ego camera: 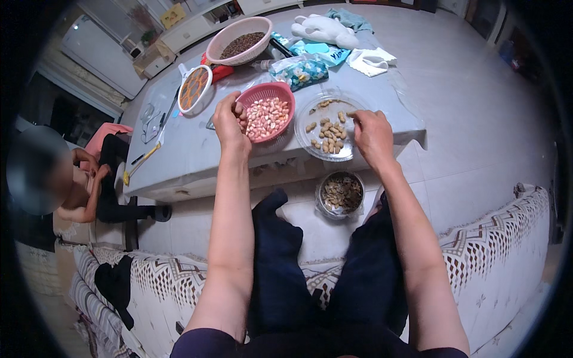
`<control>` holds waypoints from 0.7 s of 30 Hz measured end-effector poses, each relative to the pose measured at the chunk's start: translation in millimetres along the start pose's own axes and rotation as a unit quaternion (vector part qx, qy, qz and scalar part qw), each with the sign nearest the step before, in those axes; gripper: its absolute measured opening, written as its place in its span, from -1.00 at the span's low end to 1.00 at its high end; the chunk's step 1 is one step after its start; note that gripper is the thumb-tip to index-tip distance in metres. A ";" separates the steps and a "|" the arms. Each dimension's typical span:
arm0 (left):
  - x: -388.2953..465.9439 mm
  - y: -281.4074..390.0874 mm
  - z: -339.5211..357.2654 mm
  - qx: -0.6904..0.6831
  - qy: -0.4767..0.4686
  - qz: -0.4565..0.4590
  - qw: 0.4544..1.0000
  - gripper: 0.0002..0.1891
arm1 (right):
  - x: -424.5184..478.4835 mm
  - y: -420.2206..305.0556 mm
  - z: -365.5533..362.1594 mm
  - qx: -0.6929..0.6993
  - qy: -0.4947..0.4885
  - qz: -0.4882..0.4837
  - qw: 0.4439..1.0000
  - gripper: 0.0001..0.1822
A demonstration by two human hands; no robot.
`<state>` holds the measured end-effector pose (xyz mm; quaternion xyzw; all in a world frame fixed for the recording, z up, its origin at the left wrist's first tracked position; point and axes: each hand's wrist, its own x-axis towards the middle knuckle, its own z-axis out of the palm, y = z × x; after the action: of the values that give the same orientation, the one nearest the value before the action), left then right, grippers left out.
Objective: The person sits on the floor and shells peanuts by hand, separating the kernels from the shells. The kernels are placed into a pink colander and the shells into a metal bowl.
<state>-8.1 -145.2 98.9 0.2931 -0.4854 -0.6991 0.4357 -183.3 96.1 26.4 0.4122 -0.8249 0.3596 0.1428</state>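
My left hand [232, 121] is at the left side of a pink plastic colander [291, 99], fingers curled over its edge. Shelled peanuts [268, 117] with pinkish skins fill the colander's bottom; whether the fingers grip the rim or some kernels is unclear. To the right, a round clear plastic tray [309, 145] holds unshelled peanuts [332, 130]. My right hand [372, 134] reaches over the tray's right rim with thumb and forefinger close together. What lies between those fingertips is too small to tell. Below the table edge, a bowl [321, 206] contains peanut shells [342, 192].
On the table [192, 152] stand a larger pale pink colander [215, 42] of dark brown bits, a white-rimmed strainer [208, 94], a tissue pack [302, 74] and a white plush toy [324, 30]. A yellow-ended stick [142, 164] lies left. Another person [85, 188] sits at the left.
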 end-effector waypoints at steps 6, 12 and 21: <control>18.3 -36.4 -1.6 0.084 -0.036 0.128 0.988 -0.54 | 21.1 6.5 54.3 -0.126 -0.034 -0.023 0.991 -0.83; -9.7 -27.2 -5.7 0.181 0.065 0.327 0.925 -0.65 | 22.1 -5.3 50.2 -0.108 -0.007 -0.026 0.994 -0.80; -141.0 -73.5 11.0 0.302 -0.294 0.098 0.901 -0.69 | -76.5 -40.4 -46.0 0.443 -0.193 0.145 0.863 -0.77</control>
<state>22.1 -3.6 32.3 0.1429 -0.8056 -0.5269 0.2299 -107.1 156.7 37.1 0.3689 -0.6400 0.6171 -0.2712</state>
